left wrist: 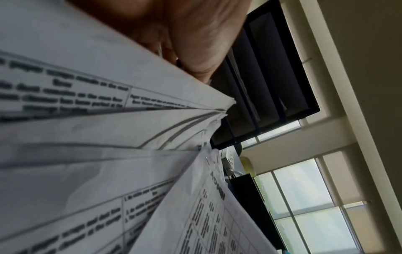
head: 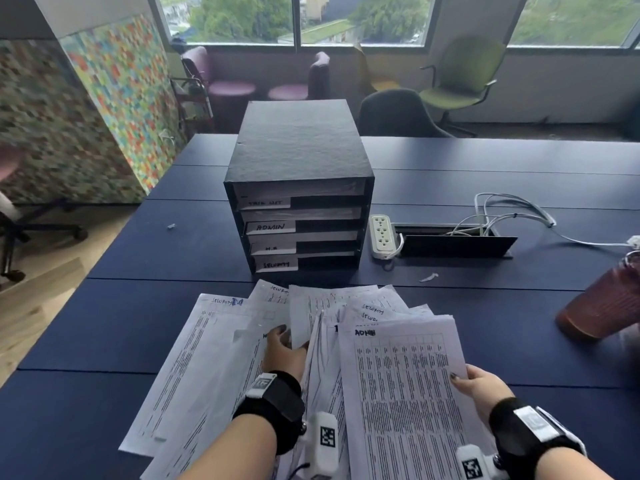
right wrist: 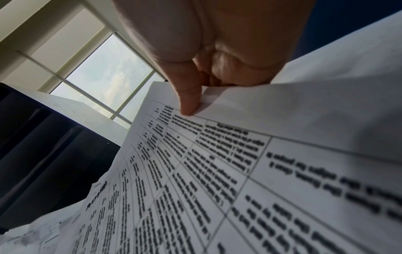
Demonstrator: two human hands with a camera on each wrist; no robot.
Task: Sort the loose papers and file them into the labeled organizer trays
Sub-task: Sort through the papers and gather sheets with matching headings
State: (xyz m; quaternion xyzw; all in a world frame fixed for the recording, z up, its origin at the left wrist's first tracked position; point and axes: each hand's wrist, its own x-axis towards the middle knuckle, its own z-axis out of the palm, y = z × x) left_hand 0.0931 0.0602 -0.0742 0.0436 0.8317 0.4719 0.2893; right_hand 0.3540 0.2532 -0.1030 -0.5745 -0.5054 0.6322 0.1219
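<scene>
A black organizer [head: 298, 188] with labelled trays, among them ADMIN [head: 272, 226] and one marked security, stands on the dark blue table [head: 104, 323]. In front of it lies a fanned heap of printed papers [head: 214, 358]. My right hand [head: 479, 384] pinches the right edge of a stack topped by a sheet marked ADMIN [head: 398, 393], thumb [right wrist: 189, 96] on top. My left hand [head: 284, 344] grips several sheets [left wrist: 108, 128] in the middle of the heap, fingers tucked between them. The organizer [left wrist: 267, 77] shows behind the left hand's papers.
A white power strip [head: 381, 237] and a cable box with white cords [head: 453, 239] lie right of the organizer. A reddish ribbed cup [head: 602, 306] stands at the table's right edge. Chairs [head: 460, 81] and windows lie beyond the table.
</scene>
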